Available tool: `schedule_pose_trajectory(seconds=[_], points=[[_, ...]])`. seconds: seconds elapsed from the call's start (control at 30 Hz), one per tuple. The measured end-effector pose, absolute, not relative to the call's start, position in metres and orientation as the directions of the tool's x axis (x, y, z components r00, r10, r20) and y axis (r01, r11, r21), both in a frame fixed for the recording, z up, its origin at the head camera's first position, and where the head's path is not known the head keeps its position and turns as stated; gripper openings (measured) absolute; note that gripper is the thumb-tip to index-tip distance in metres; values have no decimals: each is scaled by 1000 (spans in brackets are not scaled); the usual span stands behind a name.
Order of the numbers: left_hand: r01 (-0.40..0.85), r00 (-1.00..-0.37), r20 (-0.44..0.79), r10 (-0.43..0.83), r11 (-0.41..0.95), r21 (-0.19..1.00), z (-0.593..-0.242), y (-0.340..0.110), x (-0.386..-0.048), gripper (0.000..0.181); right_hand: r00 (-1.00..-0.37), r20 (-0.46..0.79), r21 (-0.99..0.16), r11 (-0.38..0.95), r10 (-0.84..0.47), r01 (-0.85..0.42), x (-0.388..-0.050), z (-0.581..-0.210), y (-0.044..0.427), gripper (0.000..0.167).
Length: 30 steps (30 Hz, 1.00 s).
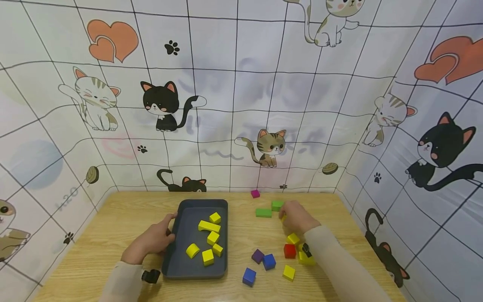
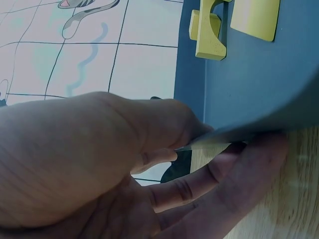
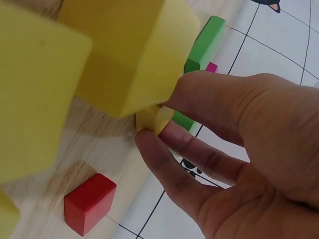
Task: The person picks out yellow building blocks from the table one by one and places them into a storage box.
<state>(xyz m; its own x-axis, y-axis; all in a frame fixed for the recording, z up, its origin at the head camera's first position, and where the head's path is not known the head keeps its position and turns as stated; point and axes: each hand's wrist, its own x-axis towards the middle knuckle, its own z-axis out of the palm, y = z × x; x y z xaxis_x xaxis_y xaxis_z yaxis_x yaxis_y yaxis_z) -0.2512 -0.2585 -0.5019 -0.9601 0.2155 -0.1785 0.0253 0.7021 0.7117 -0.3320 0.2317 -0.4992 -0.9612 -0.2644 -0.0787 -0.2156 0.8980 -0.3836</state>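
Observation:
My left hand (image 1: 151, 238) grips the left wall of a dark grey tray (image 1: 180, 228), thumb at the rim and fingers outside it in the left wrist view. Inside the tray lie several yellow blocks (image 1: 209, 226), among them cubes, a long piece and a curved one. On the right, my right hand (image 1: 299, 216) pinches a small yellow block (image 3: 148, 118) between thumb and fingertips, close to the tabletop. Two green blocks (image 1: 263, 213) lie just left of that hand. More yellow blocks (image 1: 292, 239) and a red cube (image 1: 289, 251) sit nearer to me, some partly hidden by the right wrist.
Between tray and right arm lie two blue cubes (image 1: 249, 277), a purple cube (image 1: 258, 256) and a lone yellow cube (image 1: 289, 272). A magenta cube (image 1: 255, 193) sits at the wooden table's (image 1: 143, 205) back edge. Cat-printed cloth (image 1: 219, 92) encloses the back and sides.

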Motion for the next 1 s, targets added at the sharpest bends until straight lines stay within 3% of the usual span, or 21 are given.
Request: schedule_pose_trajectory(seconds=[0.33, 0.57, 1.0], points=[[27, -960, -179, 217, 705, 709, -500, -256, -253, 79, -959, -39, -368, 897, -279, -246, -328, -494, 219, 27], [32, -961, -175, 216, 711, 702, -501, -255, -254, 79, -939, 35, -322, 886, -342, -335, -328, -487, 202, 22], [28, -961, -181, 208, 726, 687, -501, -256, -253, 77, -897, 49, -361, 830, -439, -426, -320, -471, 151, 22]])
